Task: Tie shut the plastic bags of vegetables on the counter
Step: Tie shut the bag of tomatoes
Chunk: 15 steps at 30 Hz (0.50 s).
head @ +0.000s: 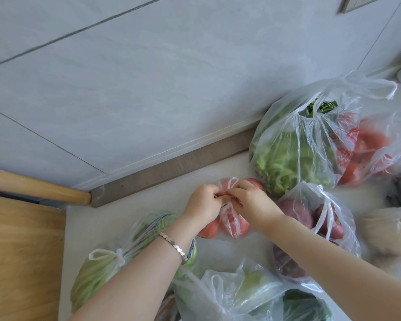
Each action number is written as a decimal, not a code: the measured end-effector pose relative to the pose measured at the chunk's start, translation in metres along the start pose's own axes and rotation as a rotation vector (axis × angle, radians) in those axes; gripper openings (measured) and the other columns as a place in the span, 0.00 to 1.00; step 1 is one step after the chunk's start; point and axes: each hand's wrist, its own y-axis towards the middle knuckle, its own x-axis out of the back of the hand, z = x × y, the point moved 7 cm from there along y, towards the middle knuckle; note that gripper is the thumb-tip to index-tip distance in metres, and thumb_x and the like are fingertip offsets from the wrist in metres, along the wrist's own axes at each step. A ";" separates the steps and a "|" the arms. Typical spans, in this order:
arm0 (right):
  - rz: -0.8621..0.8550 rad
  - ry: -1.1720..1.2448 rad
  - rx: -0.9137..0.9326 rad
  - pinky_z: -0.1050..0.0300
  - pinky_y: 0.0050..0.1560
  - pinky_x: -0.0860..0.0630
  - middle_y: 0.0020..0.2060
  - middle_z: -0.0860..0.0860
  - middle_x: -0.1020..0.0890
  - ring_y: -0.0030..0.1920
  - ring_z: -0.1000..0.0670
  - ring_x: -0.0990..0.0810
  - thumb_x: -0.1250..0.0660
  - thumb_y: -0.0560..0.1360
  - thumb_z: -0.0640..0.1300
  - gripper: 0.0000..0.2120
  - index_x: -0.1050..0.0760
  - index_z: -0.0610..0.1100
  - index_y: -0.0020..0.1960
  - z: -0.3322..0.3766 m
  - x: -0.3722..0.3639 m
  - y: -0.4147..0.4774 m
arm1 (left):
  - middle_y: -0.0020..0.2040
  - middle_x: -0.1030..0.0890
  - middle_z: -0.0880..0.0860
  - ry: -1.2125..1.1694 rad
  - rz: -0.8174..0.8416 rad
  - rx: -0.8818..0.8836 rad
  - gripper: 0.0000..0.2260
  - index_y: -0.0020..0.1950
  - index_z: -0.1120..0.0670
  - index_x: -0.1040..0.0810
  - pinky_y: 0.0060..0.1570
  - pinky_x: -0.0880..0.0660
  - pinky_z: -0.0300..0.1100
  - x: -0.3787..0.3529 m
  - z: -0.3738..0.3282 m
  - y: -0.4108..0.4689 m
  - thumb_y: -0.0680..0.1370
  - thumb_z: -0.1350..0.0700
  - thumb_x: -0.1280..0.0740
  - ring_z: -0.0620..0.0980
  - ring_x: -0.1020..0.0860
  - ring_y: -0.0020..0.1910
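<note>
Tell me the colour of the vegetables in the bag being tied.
Red vegetables inside the clear bag, head view.

A wooden cutting board [21, 256] lay at the counter's [130, 218] left edge. Behind it, a wooden rolling pin [33, 187] lay along the back edge, below the grey tiled wall [148, 89] and beside a brown backsplash strip [171, 170].

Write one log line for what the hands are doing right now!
step: tying tomato bag | left hand: pinches handles | right hand: pinches handles | where: counter | nearby: green vegetable bag, already knotted
</note>
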 end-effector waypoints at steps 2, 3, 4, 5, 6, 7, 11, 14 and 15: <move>0.033 0.000 0.006 0.46 0.34 0.22 0.39 0.37 0.22 0.34 0.38 0.21 0.33 0.70 0.34 0.05 0.19 0.35 0.44 0.001 0.002 0.004 | 0.44 0.16 0.57 0.008 -0.003 -0.002 0.06 0.48 0.57 0.17 0.45 0.27 0.42 0.000 0.000 0.000 0.75 0.58 0.33 0.49 0.23 0.40; 0.032 0.023 0.020 0.47 0.34 0.22 0.38 0.38 0.22 0.34 0.38 0.21 0.31 0.69 0.34 0.05 0.18 0.35 0.43 0.001 0.003 0.006 | 0.44 0.16 0.57 0.016 -0.008 -0.005 0.06 0.48 0.57 0.17 0.44 0.28 0.42 0.000 0.001 -0.001 0.75 0.57 0.33 0.49 0.23 0.40; 0.033 0.041 0.017 0.48 0.36 0.22 0.39 0.38 0.21 0.35 0.39 0.21 0.31 0.69 0.34 0.04 0.18 0.35 0.43 0.001 0.004 0.007 | 0.43 0.17 0.56 0.030 -0.015 -0.014 0.07 0.47 0.57 0.17 0.43 0.29 0.41 0.000 0.001 -0.001 0.75 0.57 0.33 0.49 0.23 0.40; 0.045 0.054 -0.006 0.49 0.39 0.23 0.40 0.38 0.21 0.38 0.40 0.22 0.31 0.70 0.34 0.05 0.18 0.35 0.43 -0.001 0.006 0.008 | 0.44 0.17 0.56 0.050 -0.025 -0.027 0.07 0.47 0.57 0.18 0.42 0.29 0.41 0.000 0.001 -0.001 0.76 0.56 0.34 0.50 0.23 0.41; 0.066 0.067 -0.027 0.50 0.42 0.24 0.41 0.39 0.20 0.40 0.41 0.22 0.32 0.70 0.33 0.05 0.18 0.35 0.44 -0.002 0.006 0.008 | 0.45 0.17 0.56 0.073 -0.041 -0.041 0.07 0.48 0.57 0.18 0.43 0.30 0.41 0.000 0.001 -0.002 0.76 0.56 0.34 0.51 0.23 0.42; 0.060 0.092 -0.030 0.51 0.42 0.25 0.39 0.39 0.19 0.39 0.42 0.23 0.32 0.69 0.33 0.05 0.18 0.35 0.44 -0.002 0.009 0.008 | 0.46 0.18 0.55 0.089 -0.058 -0.053 0.08 0.49 0.57 0.18 0.44 0.30 0.41 0.000 0.001 -0.002 0.76 0.56 0.34 0.51 0.23 0.44; -0.029 0.172 -0.082 0.56 0.37 0.27 0.32 0.41 0.18 0.33 0.45 0.24 0.31 0.66 0.32 0.04 0.18 0.36 0.39 -0.005 0.014 0.003 | 0.45 0.22 0.54 0.083 -0.107 -0.081 0.09 0.48 0.60 0.19 0.44 0.32 0.41 -0.001 0.003 -0.003 0.76 0.56 0.34 0.51 0.26 0.45; -0.034 0.323 -0.187 0.67 0.37 0.28 0.32 0.50 0.19 0.34 0.55 0.22 0.30 0.66 0.31 0.05 0.20 0.40 0.38 -0.012 0.011 0.000 | 0.42 0.23 0.52 0.030 -0.117 -0.070 0.08 0.46 0.61 0.19 0.41 0.34 0.38 0.000 0.004 -0.005 0.76 0.57 0.34 0.50 0.27 0.42; -0.017 0.396 -0.235 0.71 0.35 0.29 0.31 0.53 0.20 0.32 0.59 0.23 0.30 0.66 0.31 0.09 0.22 0.44 0.36 -0.016 0.010 0.000 | 0.42 0.24 0.51 0.023 -0.114 -0.073 0.08 0.46 0.61 0.19 0.42 0.34 0.38 0.001 0.004 -0.006 0.76 0.57 0.34 0.49 0.27 0.42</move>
